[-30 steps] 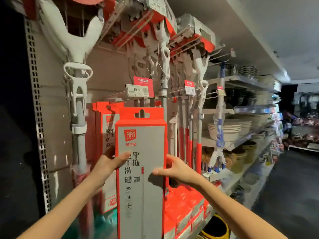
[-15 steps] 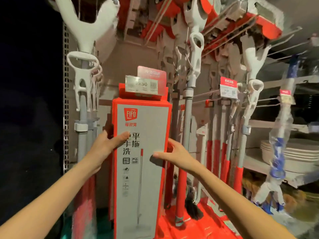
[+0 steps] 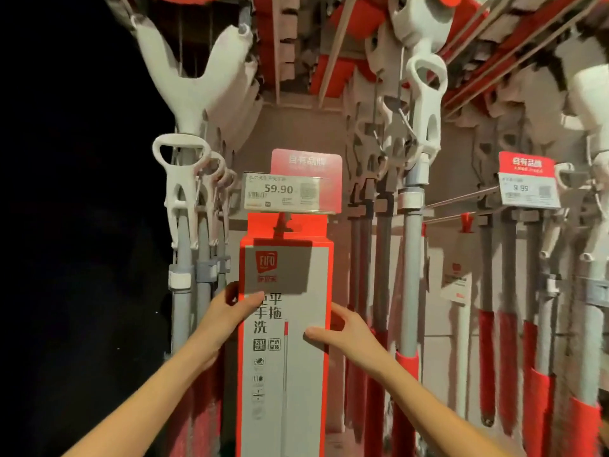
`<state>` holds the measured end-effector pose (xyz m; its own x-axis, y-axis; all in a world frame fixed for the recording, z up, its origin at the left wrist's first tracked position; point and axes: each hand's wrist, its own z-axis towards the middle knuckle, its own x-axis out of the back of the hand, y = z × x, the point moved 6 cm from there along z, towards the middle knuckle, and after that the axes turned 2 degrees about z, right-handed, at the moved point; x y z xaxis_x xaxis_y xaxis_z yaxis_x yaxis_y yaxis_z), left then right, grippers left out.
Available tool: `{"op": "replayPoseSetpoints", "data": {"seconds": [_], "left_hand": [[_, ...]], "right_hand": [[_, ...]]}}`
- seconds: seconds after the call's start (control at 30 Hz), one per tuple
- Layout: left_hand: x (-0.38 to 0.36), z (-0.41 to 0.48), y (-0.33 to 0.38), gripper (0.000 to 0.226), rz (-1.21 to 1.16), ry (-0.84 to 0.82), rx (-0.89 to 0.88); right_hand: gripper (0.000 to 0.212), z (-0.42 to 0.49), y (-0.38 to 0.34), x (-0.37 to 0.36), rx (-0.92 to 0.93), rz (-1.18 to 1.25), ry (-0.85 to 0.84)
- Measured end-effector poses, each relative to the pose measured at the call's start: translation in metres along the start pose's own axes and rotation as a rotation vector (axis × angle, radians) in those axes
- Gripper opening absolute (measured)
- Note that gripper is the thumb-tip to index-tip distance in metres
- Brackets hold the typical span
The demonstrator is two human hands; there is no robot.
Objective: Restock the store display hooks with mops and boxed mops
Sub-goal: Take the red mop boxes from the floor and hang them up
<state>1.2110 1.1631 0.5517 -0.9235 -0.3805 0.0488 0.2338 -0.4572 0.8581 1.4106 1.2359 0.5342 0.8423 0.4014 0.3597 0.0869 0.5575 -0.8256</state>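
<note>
Red-edged boxed mop [image 3: 290, 328] sat clamped by fingers [image 3: 253, 299] of my left hand [image 3: 222, 313] and right hand [image 3: 351, 333]; released crooked, I judged, it could slip off the hook [image 3: 282, 225].

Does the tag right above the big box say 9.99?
No, the price tag above the boxed mop reads 59.90.

Both my bare forearms reach forward and up. My left hand [image 3: 224, 316] grips the left edge of the box [image 3: 296, 390], thumb across its front. My right hand [image 3: 346, 334] clasps the right edge, thumb flat on the front.
</note>
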Motion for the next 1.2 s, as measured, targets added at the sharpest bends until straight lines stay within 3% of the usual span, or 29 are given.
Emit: {"op": "replayPoseSetpoints", "data": {"seconds": [0.17, 0.3, 0.47, 0.63, 0.83, 1.0, 1.1, 1.2], "left_hand": [[0.003, 0.019, -0.018, 0.022, -0.01, -0.031, -0.003], [0.007, 0.028, -0.022, 0.069, -0.045, -0.065, -0.033], [0.008, 0.032, -0.032, 0.068, -0.021, -0.059, -0.036], [0.01, 0.03, -0.034, 0.088, -0.017, -0.026, -0.009], [0.012, 0.005, -0.042, 0.053, -0.076, 0.098, 0.078], [0.026, -0.043, -0.033, 0.07, -0.082, 0.115, 0.14], [0.033, -0.085, -0.019, 0.054, -0.001, 0.072, 0.124], [0.04, -0.141, -0.007, 0.052, 0.069, 0.101, 0.132]], "right_hand": [[0.043, 0.02, 0.014, -0.004, 0.007, 0.022, -0.017], [0.043, 0.033, 0.024, -0.006, 0.022, 0.016, 0.02], [0.042, 0.034, 0.028, -0.008, -0.005, -0.003, 0.002], [0.046, 0.031, 0.027, -0.009, -0.03, -0.022, 0.004], [0.059, 0.018, 0.036, -0.013, -0.091, 0.034, 0.021], [0.082, -0.023, 0.036, -0.009, -0.147, 0.036, 0.033], [0.081, -0.055, 0.027, -0.007, -0.137, 0.025, 0.058], [0.072, -0.093, 0.017, -0.017, -0.12, 0.026, 0.064]]}}
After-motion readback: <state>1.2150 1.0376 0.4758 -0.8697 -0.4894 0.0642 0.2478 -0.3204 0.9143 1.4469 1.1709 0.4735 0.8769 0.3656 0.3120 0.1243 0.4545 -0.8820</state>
